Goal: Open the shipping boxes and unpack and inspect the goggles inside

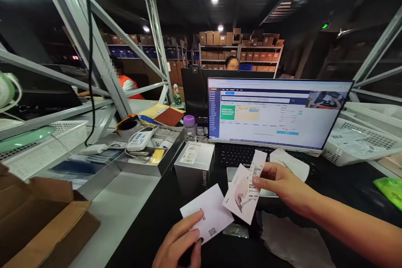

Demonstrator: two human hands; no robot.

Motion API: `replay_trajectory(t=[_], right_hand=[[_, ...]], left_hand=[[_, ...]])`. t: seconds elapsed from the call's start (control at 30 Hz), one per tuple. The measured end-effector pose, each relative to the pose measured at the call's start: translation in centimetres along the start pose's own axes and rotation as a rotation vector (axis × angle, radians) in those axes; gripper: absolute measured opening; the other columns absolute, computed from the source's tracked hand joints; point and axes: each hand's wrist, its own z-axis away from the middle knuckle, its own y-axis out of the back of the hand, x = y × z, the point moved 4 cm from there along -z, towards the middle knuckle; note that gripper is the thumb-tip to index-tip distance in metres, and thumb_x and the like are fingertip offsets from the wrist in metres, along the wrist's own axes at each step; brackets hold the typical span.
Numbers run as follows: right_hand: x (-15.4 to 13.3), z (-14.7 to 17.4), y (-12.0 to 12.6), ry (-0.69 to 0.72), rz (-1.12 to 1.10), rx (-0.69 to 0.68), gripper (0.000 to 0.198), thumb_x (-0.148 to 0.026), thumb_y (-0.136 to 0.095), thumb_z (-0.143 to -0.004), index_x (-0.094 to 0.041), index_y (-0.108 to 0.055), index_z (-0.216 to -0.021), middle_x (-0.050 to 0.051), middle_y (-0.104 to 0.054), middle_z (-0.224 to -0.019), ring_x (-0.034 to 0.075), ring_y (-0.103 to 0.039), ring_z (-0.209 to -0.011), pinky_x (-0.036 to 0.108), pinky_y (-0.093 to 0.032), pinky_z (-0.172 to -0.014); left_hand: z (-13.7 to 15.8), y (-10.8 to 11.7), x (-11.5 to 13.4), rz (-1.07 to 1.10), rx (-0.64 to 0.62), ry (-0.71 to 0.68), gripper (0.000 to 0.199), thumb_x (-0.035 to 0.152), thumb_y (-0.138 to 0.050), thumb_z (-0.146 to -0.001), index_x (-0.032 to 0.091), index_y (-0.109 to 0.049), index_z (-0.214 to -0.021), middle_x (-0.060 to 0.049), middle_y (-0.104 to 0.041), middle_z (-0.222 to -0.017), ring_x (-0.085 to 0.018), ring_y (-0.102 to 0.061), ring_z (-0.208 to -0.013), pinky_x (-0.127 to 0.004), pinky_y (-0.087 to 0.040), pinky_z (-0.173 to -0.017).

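Observation:
My left hand [184,238] pinches a white card [213,211] with a small printed square code near its lower edge. In my right hand [281,184] are a printed card [238,194] showing a pair of glasses and a narrow white label slip [259,161] with fine print, held together between thumb and fingers. The two cards meet or overlap slightly at their edges. A grey box [194,161] with a label on top stands just beyond my left hand. Under the cards lies a small clear packet [236,230], partly covered, beside a crumpled grey sheet or bag [292,238].
A monitor [266,111] and keyboard [234,155] stand ahead, with a purple-lidded bottle [189,123] beside them. On the left are a divided tray [165,167] of small items and an open cardboard box [56,222]. A white basket [354,157] holds papers at right. Two people sit beyond.

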Motion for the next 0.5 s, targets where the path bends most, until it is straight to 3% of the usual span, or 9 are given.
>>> replay_trajectory(t=[0.07, 0.17, 0.3, 0.4, 0.5], right_hand=[[-0.1, -0.2, -1.0, 0.004, 0.012, -0.047, 0.034, -0.047, -0.081, -0.082, -0.018, -0.077, -0.098, 0.007, -0.077, -0.096, 0.022, -0.07, -0.088, 0.035, -0.054, -0.087], [-0.8, -0.6, -2.6, 0.043, 0.129, -0.137, 0.031, -0.045, -0.074, -0.087, -0.019, -0.075, -0.106, 0.007, -0.076, -0.102, 0.025, -0.069, -0.096, 0.035, -0.055, -0.084], [-1.7, -1.5, -4.6, 0.099, 0.47, -0.217, 0.021, -0.026, -0.062, -0.092, -0.022, -0.074, -0.108, 0.004, -0.073, -0.11, 0.023, -0.067, -0.101, 0.031, -0.053, -0.081], [-1.5, -2.3, -5.4, 0.055, 0.48, -0.309, 0.018, -0.023, -0.062, -0.088, -0.019, -0.075, -0.101, 0.003, -0.075, -0.099, 0.021, -0.068, -0.089, 0.029, -0.053, -0.074], [-1.7, -2.8, -3.2, 0.155, 0.532, -0.171, 0.018, -0.03, -0.062, -0.09, -0.018, -0.074, -0.097, 0.004, -0.075, -0.096, 0.022, -0.068, -0.087, 0.031, -0.053, -0.076]], left_hand=[[0.6, -0.7, -0.6, 0.165, 0.051, 0.186, 0.053, -0.007, -0.054, -0.086, 0.021, -0.048, -0.131, -0.016, -0.051, -0.141, -0.022, -0.063, -0.121, -0.022, -0.065, -0.076], [1.2, -2.0, -0.9, 0.402, 0.005, 0.373, 0.053, -0.002, -0.049, -0.093, 0.026, -0.041, -0.137, -0.018, -0.037, -0.15, -0.024, -0.069, -0.111, -0.027, -0.067, -0.073], [0.7, -2.5, -0.4, 0.62, -0.05, 0.426, 0.059, 0.006, -0.046, -0.098, 0.033, -0.03, -0.147, -0.02, -0.025, -0.158, -0.024, -0.073, -0.102, -0.033, -0.068, -0.074], [0.3, -2.4, -0.1, 0.673, -0.117, 0.443, 0.064, 0.009, -0.045, -0.1, 0.038, -0.023, -0.152, -0.02, -0.02, -0.161, -0.025, -0.071, -0.106, -0.037, -0.068, -0.078], [0.3, -2.0, -0.3, 0.562, -0.103, 0.424, 0.067, 0.013, -0.048, -0.1, 0.037, -0.019, -0.155, -0.019, -0.019, -0.161, -0.027, -0.068, -0.114, -0.042, -0.067, -0.086]])
